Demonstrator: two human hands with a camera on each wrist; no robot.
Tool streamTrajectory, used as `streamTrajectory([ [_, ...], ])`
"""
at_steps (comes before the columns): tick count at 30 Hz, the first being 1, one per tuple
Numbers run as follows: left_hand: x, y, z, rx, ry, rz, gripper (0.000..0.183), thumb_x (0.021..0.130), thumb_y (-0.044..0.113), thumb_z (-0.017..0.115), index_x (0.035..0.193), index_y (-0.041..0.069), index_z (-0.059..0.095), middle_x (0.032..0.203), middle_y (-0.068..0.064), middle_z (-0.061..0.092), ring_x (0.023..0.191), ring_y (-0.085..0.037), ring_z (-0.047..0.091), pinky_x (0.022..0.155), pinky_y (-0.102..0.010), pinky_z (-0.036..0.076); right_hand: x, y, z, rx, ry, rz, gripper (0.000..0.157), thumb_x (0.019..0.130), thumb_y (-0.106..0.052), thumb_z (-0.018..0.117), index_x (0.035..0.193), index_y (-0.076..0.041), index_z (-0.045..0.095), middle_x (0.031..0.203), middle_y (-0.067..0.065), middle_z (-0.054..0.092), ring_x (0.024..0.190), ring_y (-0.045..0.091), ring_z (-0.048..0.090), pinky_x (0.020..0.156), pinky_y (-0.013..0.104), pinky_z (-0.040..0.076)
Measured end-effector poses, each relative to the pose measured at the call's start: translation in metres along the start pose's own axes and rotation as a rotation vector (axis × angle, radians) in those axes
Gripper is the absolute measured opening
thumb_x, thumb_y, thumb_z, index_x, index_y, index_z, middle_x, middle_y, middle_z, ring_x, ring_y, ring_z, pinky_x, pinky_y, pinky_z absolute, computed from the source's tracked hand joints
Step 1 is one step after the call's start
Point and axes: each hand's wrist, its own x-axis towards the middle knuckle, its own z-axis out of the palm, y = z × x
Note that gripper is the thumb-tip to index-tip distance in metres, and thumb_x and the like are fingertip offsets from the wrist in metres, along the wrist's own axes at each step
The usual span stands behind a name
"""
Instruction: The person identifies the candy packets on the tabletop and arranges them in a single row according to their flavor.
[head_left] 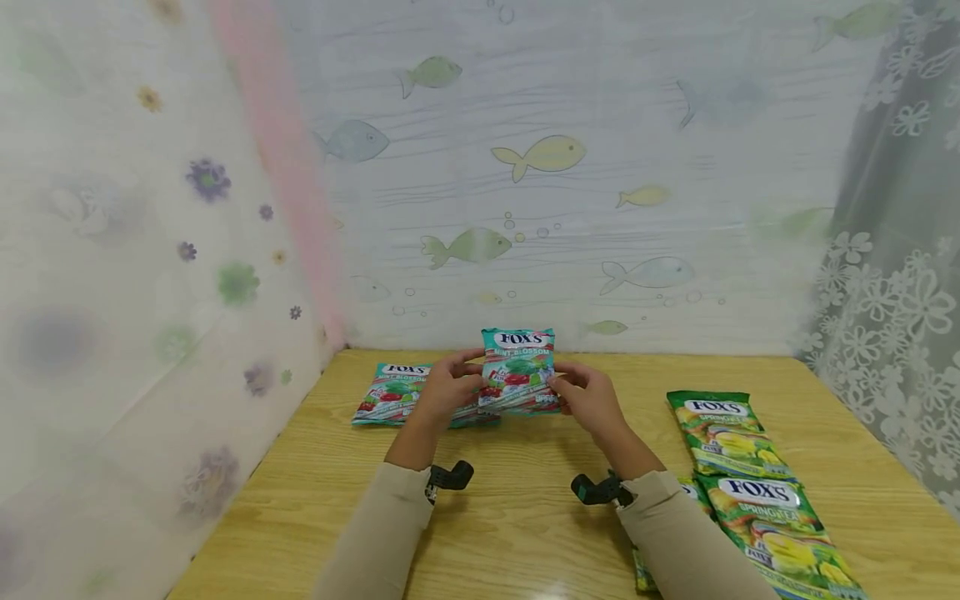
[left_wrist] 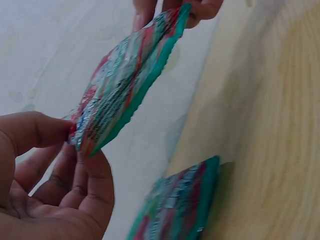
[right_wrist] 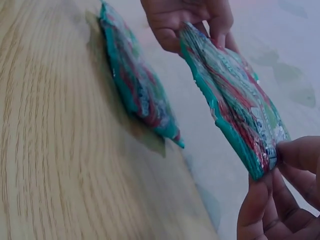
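Note:
Both hands hold up a teal Fox's Mint Blossom candy bag (head_left: 517, 371), its printed front facing me. My left hand (head_left: 452, 385) pinches its left edge between thumb and fingers, also plain in the left wrist view. At the right edge, my right hand (head_left: 590, 400) grips it the same way; the right wrist view shows the thumb (right_wrist: 300, 150) on the front. Behind the left hand, more Mint Blossom packaging (head_left: 390, 396) lies on the wooden table (head_left: 525, 500). The hand and held bag cover part of it, so I cannot tell whether it is one bag or two.
Green Fox's Spring Tea bags lie at the right: one farther back (head_left: 723, 433), one nearer (head_left: 780, 533), and another (head_left: 643, 575) partly under the right forearm. A fish-patterned curtain (head_left: 555, 208) hangs behind the table's far edge. Each wrist wears a black camera mount.

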Motion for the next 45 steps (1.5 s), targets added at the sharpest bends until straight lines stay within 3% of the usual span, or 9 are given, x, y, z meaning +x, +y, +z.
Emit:
streamTrajectory([
  [7, 0.005, -0.023, 0.014, -0.061, 0.041, -0.032, 0.040, 0.100, 0.013, 0.070, 0.140, 0.013, 0.066, 0.140, -0.014, 0.063, 0.114, -0.020, 0.069, 0.087, -0.032, 0.061, 0.003, 0.008, -0.005, -0.055, 0.069, -0.038, 0.037, 0.103, -0.021, 0.066, 0.140, -0.011, 0.065, 0.123, 0.017, 0.068, 0.085, 0.021, 0.068, 0.077, 0.043, 0.061],
  [14, 0.009, -0.041, 0.015, -0.072, 0.056, -0.056, 0.041, 0.100, 0.007, 0.068, 0.141, 0.009, 0.065, 0.141, -0.015, 0.064, 0.122, -0.025, 0.067, 0.096, -0.034, 0.059, 0.005, 0.021, -0.006, -0.106, 0.037, -0.050, 0.037, 0.103, -0.016, 0.065, 0.140, -0.010, 0.065, 0.132, 0.017, 0.067, 0.094, 0.025, 0.070, 0.074, 0.040, 0.059],
  [20, 0.010, -0.042, 0.019, 0.012, 0.066, -0.011, 0.042, 0.101, 0.007, 0.066, 0.143, 0.008, 0.063, 0.144, -0.016, 0.062, 0.134, -0.031, 0.060, 0.102, -0.039, 0.057, 0.006, 0.024, -0.006, -0.099, 0.001, -0.073, 0.040, 0.104, -0.013, 0.062, 0.143, -0.008, 0.061, 0.137, 0.019, 0.065, 0.099, 0.033, 0.071, 0.070, 0.036, 0.058],
  [25, 0.010, -0.046, 0.021, 0.097, 0.070, 0.009, 0.044, 0.099, 0.006, 0.069, 0.142, 0.007, 0.063, 0.145, -0.016, 0.062, 0.137, -0.032, 0.057, 0.105, -0.044, 0.055, 0.007, 0.028, -0.004, -0.122, -0.019, -0.070, 0.042, 0.102, -0.008, 0.063, 0.144, -0.007, 0.060, 0.141, 0.017, 0.064, 0.117, 0.032, 0.067, 0.074, 0.028, 0.057],
  [32, 0.008, -0.049, 0.022, 0.116, 0.060, 0.019, 0.046, 0.097, 0.003, 0.070, 0.142, 0.004, 0.063, 0.147, -0.019, 0.060, 0.138, -0.034, 0.057, 0.105, -0.044, 0.055, 0.006, 0.032, -0.003, -0.148, -0.018, -0.044, 0.043, 0.101, -0.002, 0.063, 0.143, -0.006, 0.061, 0.144, 0.018, 0.062, 0.117, 0.032, 0.066, 0.067, 0.027, 0.052],
  [37, 0.007, -0.047, 0.024, 0.156, 0.065, 0.012, 0.043, 0.096, 0.004, 0.072, 0.138, 0.005, 0.066, 0.144, -0.017, 0.063, 0.135, -0.034, 0.059, 0.102, -0.044, 0.057, 0.005, 0.033, -0.003, -0.176, -0.019, -0.031, 0.043, 0.101, -0.001, 0.062, 0.144, -0.006, 0.060, 0.145, 0.018, 0.061, 0.132, 0.035, 0.058, 0.075, 0.027, 0.054],
  [42, 0.007, -0.047, 0.025, 0.191, 0.087, -0.006, 0.043, 0.095, 0.005, 0.073, 0.138, 0.007, 0.067, 0.141, -0.015, 0.065, 0.134, -0.032, 0.060, 0.098, -0.042, 0.059, 0.004, 0.033, -0.003, -0.197, -0.015, -0.015, 0.043, 0.101, -0.001, 0.062, 0.144, -0.006, 0.060, 0.145, 0.018, 0.061, 0.120, 0.035, 0.064, 0.070, 0.025, 0.053],
  [43, 0.007, -0.046, 0.026, 0.196, 0.092, -0.010, 0.044, 0.094, 0.005, 0.074, 0.138, 0.007, 0.067, 0.140, -0.014, 0.066, 0.134, -0.031, 0.060, 0.097, -0.041, 0.059, 0.003, 0.033, -0.002, -0.199, -0.016, -0.013, 0.043, 0.101, -0.001, 0.062, 0.144, -0.006, 0.060, 0.145, 0.018, 0.061, 0.112, 0.040, 0.066, 0.067, 0.026, 0.052],
  [45, 0.006, -0.046, 0.026, 0.212, 0.099, -0.008, 0.044, 0.093, 0.006, 0.075, 0.137, 0.007, 0.068, 0.138, -0.014, 0.067, 0.132, -0.031, 0.061, 0.093, -0.041, 0.060, 0.002, 0.033, -0.002, -0.208, -0.017, -0.012, 0.043, 0.101, -0.002, 0.062, 0.144, -0.006, 0.060, 0.144, 0.018, 0.062, 0.119, 0.040, 0.064, 0.070, 0.026, 0.051],
])
